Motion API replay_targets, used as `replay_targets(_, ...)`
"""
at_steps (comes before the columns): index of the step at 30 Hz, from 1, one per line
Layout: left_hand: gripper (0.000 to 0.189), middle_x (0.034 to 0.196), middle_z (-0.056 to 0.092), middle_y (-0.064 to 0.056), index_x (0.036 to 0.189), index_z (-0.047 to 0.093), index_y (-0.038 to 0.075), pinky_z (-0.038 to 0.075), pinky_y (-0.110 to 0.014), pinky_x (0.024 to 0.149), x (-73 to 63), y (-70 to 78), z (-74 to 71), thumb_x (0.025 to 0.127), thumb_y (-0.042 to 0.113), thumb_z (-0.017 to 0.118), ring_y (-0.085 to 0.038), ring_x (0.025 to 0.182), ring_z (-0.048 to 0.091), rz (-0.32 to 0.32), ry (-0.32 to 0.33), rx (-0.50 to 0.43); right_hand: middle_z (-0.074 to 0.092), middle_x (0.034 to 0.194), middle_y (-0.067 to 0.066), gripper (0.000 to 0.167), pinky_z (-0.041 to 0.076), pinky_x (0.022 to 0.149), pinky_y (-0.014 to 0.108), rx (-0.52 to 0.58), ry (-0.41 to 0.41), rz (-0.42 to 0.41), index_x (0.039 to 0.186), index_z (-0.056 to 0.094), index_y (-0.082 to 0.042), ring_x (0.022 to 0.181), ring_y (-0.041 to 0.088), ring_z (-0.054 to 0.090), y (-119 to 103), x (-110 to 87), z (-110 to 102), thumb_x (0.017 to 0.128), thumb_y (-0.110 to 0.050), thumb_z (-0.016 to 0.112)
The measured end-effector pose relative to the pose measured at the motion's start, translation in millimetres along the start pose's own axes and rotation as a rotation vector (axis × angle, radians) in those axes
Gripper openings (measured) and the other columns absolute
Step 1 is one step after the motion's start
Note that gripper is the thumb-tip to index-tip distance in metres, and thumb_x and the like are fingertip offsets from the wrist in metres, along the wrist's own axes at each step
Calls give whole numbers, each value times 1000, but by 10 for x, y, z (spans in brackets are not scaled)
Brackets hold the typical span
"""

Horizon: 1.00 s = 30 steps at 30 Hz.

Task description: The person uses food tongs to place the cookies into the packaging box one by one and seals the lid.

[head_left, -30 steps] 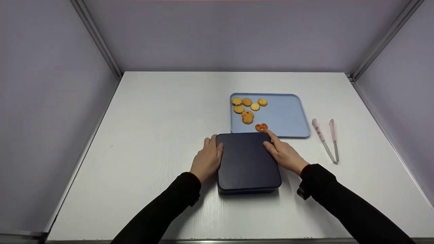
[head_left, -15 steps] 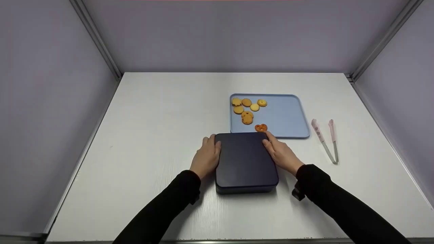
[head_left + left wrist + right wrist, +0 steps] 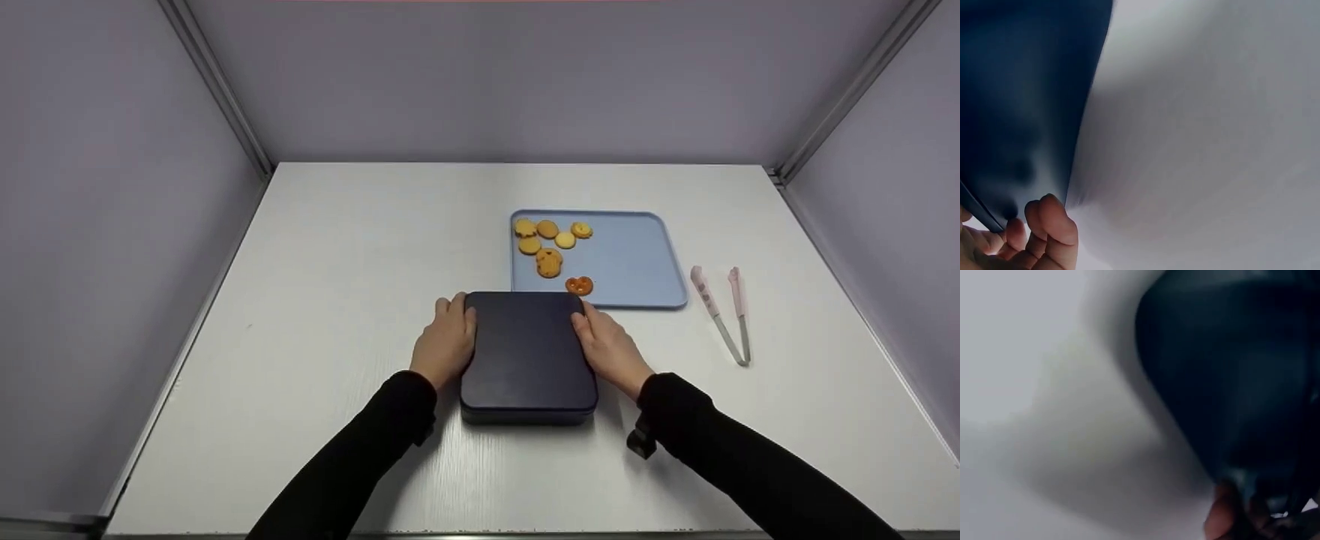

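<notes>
A dark navy lidded box (image 3: pixel 530 352) sits between the two hands near the front of the table, its top smooth and closed. My left hand (image 3: pixel 444 341) grips its left side toward the far corner, thumb on the lid's edge. On the opposite side my right hand (image 3: pixel 613 349) holds it the same way, thumb at the lid's rim. In the left wrist view the fingers (image 3: pixel 1058 222) press against the wall of the box (image 3: pixel 1022 107). The right wrist view is dark and blurred, with fingertips (image 3: pixel 1221 512) at the box's side (image 3: pixel 1224 371).
Behind the box lies a light blue tray (image 3: pixel 634 259), its front left corner hidden by the box. Several cookies (image 3: pixel 549 262) lie on its left part, with a pretzel (image 3: pixel 579 286) near its front edge. Pink-handled tongs (image 3: pixel 724 319) rest on the white table (image 3: pixel 337 300) at the right.
Both hands have shifted the box a little to the left and turned it straighter. The tray, cookies and tongs have stayed in place.
</notes>
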<state>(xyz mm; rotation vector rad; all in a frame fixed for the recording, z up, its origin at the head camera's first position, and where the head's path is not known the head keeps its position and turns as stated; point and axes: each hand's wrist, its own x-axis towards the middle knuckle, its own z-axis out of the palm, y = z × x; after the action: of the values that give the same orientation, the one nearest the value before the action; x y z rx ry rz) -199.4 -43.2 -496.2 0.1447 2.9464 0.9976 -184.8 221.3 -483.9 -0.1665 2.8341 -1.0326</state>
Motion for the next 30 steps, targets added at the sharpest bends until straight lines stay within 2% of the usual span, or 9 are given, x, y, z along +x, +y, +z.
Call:
replay_targets(5,50,128,47,-24,153,39,-1,56,-46,62,-42,43,10,113,29,33,-27,66,59,-8,19,-39,35,148,36,68,40,109,58,43,-20,99,161,14,6,130,49,48,-82,-139,72,113,-39,31)
replay_targets(7,52,130,46,-26,154,37,-4,57,-45,65,-73,80,22,113,27,35,-28,70,61,-14,35,-71,36,145,35,66,40,108,59,74,15,103,160,18,6,128,48,48,-98,-157,100,113,-38,30)
replay_targets(9,55,134,45,-29,156,30,-7,58,-46,73,-114,127,39,113,26,36,-31,81,65,-22,41,-110,40,142,33,61,39,110,58,107,58,107,158,27,6,128,47,47,-101,-154,125,113,-36,30)
replay_targets(11,60,141,42,-32,158,22,-9,57,-49,86,-163,178,68,113,27,37,-38,101,65,-24,33,-140,43,138,32,58,38,112,57,134,99,108,154,35,7,129,46,46,-96,-135,149,114,-34,29)
replay_targets(14,66,150,33,-36,159,11,-11,49,-53,104,-223,234,120,112,29,37,-47,127,52,-18,19,-173,45,133,30,55,37,113,55,156,148,117,149,42,9,128,44,47,-89,-107,176,114,-31,29)
replay_targets(16,69,154,28,-37,159,7,-10,42,-55,112,-247,252,150,112,30,37,-50,137,42,-15,17,-181,47,130,30,54,38,112,55,155,172,114,147,44,11,126,44,48,-89,-94,188,114,-29,30)
replay_targets(20,68,159,23,-36,159,5,-10,36,-54,117,-262,254,175,113,29,35,-49,143,34,-16,17,-202,50,124,30,50,41,107,55,133,200,102,142,48,13,120,45,51,-90,-91,205,113,-23,32)
replay_targets(25,68,161,19,-35,159,3,-11,35,-54,118,-273,253,178,113,27,35,-48,144,33,3,16,-222,51,111,26,48,45,95,53,125,234,74,138,53,14,104,42,54,-72,-86,219,112,-21,33)
replay_targets(30,67,161,18,-37,157,5,-16,36,-54,117,-289,251,211,112,24,35,-48,144,33,49,42,-162,50,98,18,46,42,79,45,126,237,84,139,56,8,85,31,48,-14,-110,248,113,-21,32)
